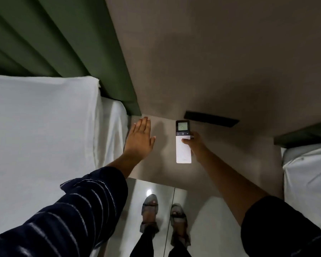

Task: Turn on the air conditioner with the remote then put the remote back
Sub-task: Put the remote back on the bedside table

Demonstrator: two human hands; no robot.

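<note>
Matte beige nightstand point(220, 173), right hand point(195, 145) grip wrapping slim white remote point(183, 143), left hand point(140, 140) flat, fingers spread.

White-sheeted bed point(41, 127) at left, green pleated curtain point(54, 43) behind it, taupe bench point(230, 164) against a matching wall, black slot-shaped holder point(211, 119) on that wall, second bed point(308, 179) at right, glossy tiled floor point(208, 219), grey sandals point(149, 210) below.

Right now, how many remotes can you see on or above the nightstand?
2. A white air conditioner remote is held in the right hand above the nightstand. A black remote lies flat at the back by the wall. Nothing suggests others, though hidden ones are possible.
</note>
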